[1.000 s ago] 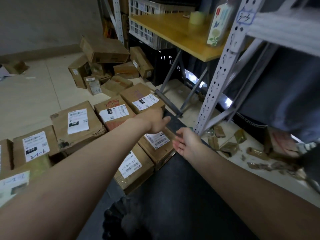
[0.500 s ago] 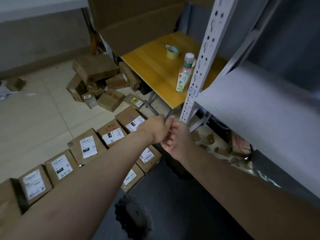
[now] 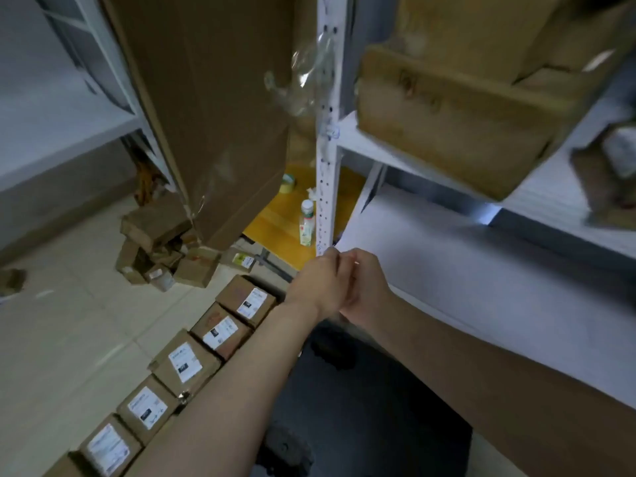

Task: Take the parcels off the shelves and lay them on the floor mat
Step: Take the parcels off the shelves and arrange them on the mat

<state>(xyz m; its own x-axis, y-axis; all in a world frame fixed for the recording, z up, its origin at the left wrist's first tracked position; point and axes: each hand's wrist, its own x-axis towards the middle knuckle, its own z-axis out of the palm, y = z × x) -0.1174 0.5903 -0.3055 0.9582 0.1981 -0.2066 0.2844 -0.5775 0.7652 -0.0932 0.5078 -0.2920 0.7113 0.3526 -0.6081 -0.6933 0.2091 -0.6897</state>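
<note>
Brown cardboard parcel (image 3: 447, 108) on white metal shelf (image 3: 347, 136) next — my left hand (image 3: 318, 285), right hand (image 3: 366, 290) touching, finger state unclear; lift two-handed, supporting underneath.

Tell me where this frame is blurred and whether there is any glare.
Head view: motion blur smears the big brown cardboard parcel on the upper white metal shelf, worst toward the right edge; the lower-left row of labelled brown parcels is soft, label text unreadable; a small bright glare patch sits below that shelf; lighting dim overall.
</note>
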